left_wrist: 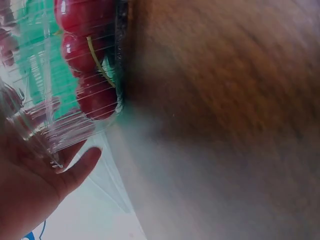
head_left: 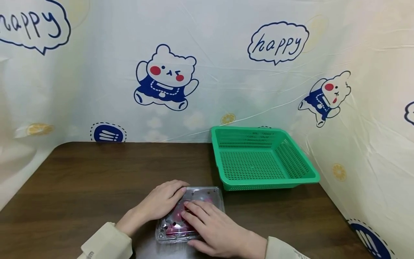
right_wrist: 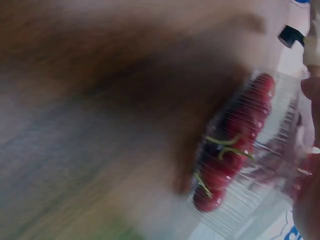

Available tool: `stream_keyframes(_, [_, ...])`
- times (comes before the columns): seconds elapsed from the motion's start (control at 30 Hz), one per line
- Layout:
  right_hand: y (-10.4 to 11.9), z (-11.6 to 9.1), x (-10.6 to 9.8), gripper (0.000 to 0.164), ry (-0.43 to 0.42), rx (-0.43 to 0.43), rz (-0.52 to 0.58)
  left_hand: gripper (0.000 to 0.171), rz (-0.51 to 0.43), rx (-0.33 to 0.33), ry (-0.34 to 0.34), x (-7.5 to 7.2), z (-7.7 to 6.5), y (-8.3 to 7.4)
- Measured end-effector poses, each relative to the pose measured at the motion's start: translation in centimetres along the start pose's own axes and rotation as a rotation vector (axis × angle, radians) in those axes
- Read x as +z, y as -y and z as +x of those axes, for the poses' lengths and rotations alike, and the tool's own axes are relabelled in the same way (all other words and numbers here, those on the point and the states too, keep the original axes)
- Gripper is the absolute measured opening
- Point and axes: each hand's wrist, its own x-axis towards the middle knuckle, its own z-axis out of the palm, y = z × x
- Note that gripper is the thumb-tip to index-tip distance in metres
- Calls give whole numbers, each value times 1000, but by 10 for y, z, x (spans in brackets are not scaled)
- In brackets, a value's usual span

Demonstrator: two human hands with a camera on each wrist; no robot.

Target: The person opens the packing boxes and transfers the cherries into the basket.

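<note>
A clear plastic clamshell box [head_left: 207, 193] of cherries lies on the table, its lid down. Through its ribbed side in the left wrist view, dark red cherries [left_wrist: 96, 95] with thin green stems show. My left hand [head_left: 163, 199] rests on the box's far left edge, fingers laid over the lid; in the left wrist view its thumb is extended beside a corner. Across the lid's near right part lies my right hand [head_left: 220, 230], fingers spread and nearly straight, thumb at the near edge. The right wrist view shows cherries [right_wrist: 215, 172] along the box's side.
A green perforated plastic basket [head_left: 268, 185] stands behind and to the right of the box. Dark brown wood covers the tabletop [head_left: 97, 172]. A pale printed cloth [head_left: 226, 90] hangs along the back and the right side.
</note>
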Motion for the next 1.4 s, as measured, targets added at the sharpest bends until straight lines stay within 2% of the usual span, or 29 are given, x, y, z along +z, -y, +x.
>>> stream_keyframes(0.23, [0,-2,14,63,-70,-49,-124,30,-25,5,1,2,-1,1])
stream_keyframes(0.73, [-7,3,17,62,-68,-55,-151,23,-14,-86,-69,8,-4,4])
stream_keyframes(0.9, [-10,3,15,61,11,-12,-132,22,18,-140,-122,9,-5,1])
stream_keyframes(0.97, [-13,3,14,60,33,7,-151,23,29,-181,-146,9,-6,-2])
stream_keyframes(1.1, [-17,3,12,59,30,22,-218,27,47,-266,-176,9,-9,-6])
stream_keyframes(1.2, [-19,4,12,59,20,28,-235,29,56,-309,-175,7,-11,-8])
stream_keyframes(1.4, [-20,6,11,66,0,54,-252,32,61,-353,-147,1,-13,-9])
